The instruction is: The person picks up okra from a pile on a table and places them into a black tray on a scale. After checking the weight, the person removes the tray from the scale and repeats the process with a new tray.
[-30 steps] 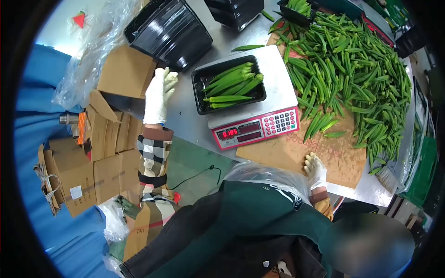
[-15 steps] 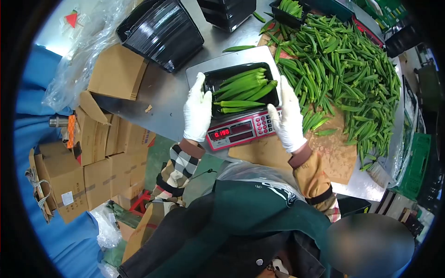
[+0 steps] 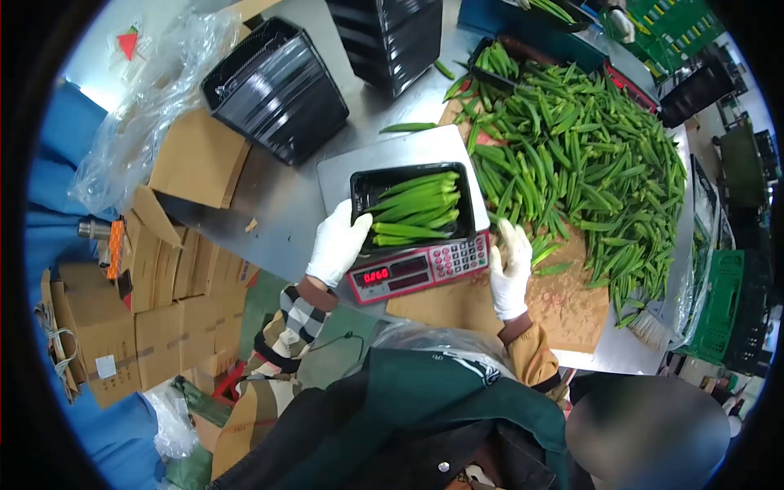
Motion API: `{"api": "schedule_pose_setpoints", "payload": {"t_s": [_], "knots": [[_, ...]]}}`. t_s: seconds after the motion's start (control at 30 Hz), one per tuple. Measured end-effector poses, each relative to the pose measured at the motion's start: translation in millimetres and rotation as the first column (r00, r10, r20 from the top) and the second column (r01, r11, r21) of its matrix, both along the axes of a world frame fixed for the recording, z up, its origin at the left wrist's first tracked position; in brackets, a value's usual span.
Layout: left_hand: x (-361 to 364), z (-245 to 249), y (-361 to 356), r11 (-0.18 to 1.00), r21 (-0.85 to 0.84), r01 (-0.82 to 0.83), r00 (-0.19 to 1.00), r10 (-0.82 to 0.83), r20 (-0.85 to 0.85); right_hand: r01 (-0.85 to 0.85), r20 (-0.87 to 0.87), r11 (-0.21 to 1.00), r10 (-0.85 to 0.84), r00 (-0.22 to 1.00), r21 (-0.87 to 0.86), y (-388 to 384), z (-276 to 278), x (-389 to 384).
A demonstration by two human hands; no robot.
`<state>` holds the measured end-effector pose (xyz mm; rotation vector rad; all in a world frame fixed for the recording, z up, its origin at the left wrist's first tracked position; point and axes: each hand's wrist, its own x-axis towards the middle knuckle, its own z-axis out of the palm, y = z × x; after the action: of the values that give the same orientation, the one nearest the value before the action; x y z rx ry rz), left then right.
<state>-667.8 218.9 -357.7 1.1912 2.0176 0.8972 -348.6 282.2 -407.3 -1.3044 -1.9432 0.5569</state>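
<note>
A black plastic tray (image 3: pixel 465 220) holding several okra pods (image 3: pixel 416 204) sits on the metal plate of a red-and-white digital scale (image 3: pixel 392 279). The lit display reads about 0.260. My left hand (image 3: pixel 339 243), in a white glove, grips the tray's left front corner, thumb by the rim. My right hand (image 3: pixel 511 273), also gloved, is apart from the tray, just right of the scale's keypad. Its fingers are spread, with nothing visible in them. Beyond that hand lies a large heap of loose okra (image 3: pixel 588 171).
Stacked black trays (image 3: pixel 278 90) stand at the back left, beside another tall stack (image 3: pixel 388 41). Cardboard (image 3: pixel 572 310) lies under the okra. A filled tray (image 3: pixel 496 64) rests behind the heap. Another person's gloved hand (image 3: pixel 623 24) shows at the top right. Cardboard boxes (image 3: pixel 102 327) are at left.
The pods in the tray now lie closer together, and the display went from 0.190 to about 0.260. My right hand has left the tray's right side and come down beside the scale.
</note>
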Motion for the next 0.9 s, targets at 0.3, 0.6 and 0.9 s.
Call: {"api": "schedule_pose_setpoints", "payload": {"t_s": [0.3, 0.6, 0.9], "knots": [[7, 17, 170, 0.992, 0.127, 0.022, 0.843, -0.087, 0.531, 0.227, -0.202, 0.943, -0.279, 0.939, -0.245, -60, -59, 83], [91, -62, 425, 0.922, 0.061, -0.383, 0.601, 0.198, 0.774, 0.349, -0.105, 0.9, -0.386, 0.917, -0.259, -65, -52, 95], [72, 1, 320, 0.957, 0.254, 0.143, 0.701, -0.279, 0.657, 0.357, -0.175, 0.892, -0.412, 0.894, -0.277, -67, -64, 100]]}}
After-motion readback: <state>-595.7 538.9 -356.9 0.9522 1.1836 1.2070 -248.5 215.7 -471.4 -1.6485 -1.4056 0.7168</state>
